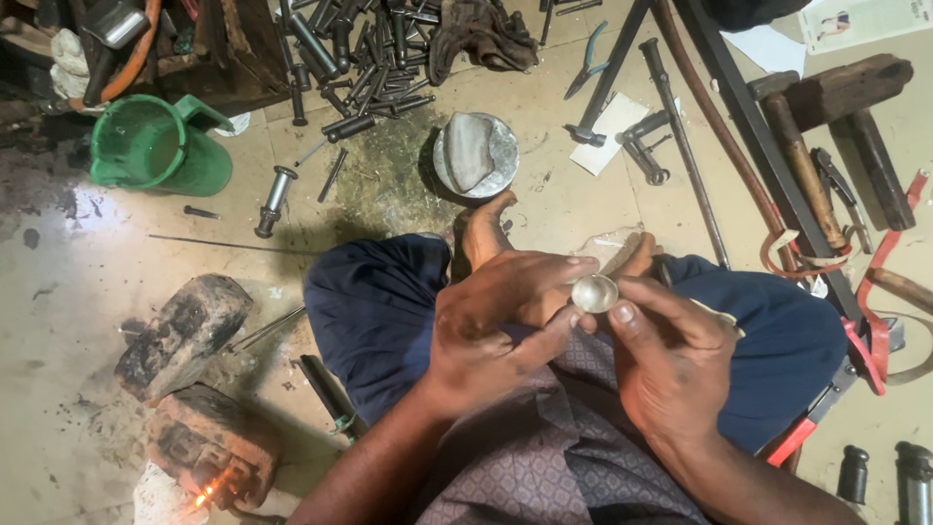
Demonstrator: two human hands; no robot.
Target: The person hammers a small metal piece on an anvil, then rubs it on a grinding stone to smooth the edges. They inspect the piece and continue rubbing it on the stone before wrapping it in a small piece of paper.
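Note:
I sit cross-legged on the floor in dark blue trousers. Both my hands hold a small round silvery metal disc [594, 293] above my lap. My left hand [496, 316] pinches it from the left, index finger over the top and thumb below. My right hand [671, 360] grips its right edge between thumb and fingers. My bare foot [483, 228] shows just beyond the hands.
A round metal block with a pale lump on it [475, 154] stands ahead of my foot. A green plastic jug [155, 146] is far left, a heap of dark steel punches [360, 53] behind. Hammers [807, 146], pliers and rods lie right. Charred bricks with embers [209, 447] sit at lower left.

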